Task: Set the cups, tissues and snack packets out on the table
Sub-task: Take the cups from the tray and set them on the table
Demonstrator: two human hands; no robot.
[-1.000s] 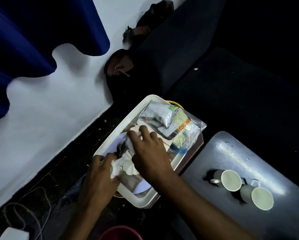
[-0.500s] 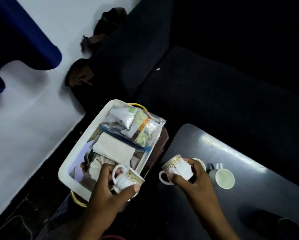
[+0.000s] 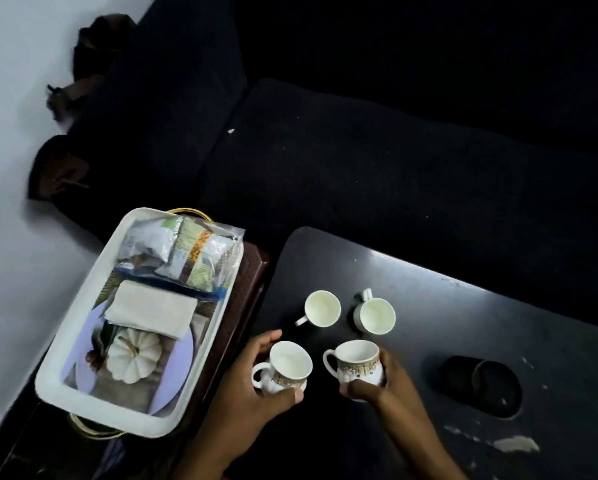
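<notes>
While two cups [image 3: 349, 311] stand near, each hand [image 3: 252, 386] grips another cup [image 3: 287, 368].

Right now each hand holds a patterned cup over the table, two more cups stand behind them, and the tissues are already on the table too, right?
Not quite. The tissues lie in the white tray beside the table, as the head view shows. The rest holds.

Left hand [image 3: 252, 382]: has carried its gold-banded cup [image 3: 285, 367] from over the tray [image 3: 93, 408] to the table [image 3: 463, 327].
Right hand [image 3: 377, 379]: has brought its cup [image 3: 358, 362] nearer, below the two plain cups [image 3: 322, 308].
Tray: now without cups.
</notes>
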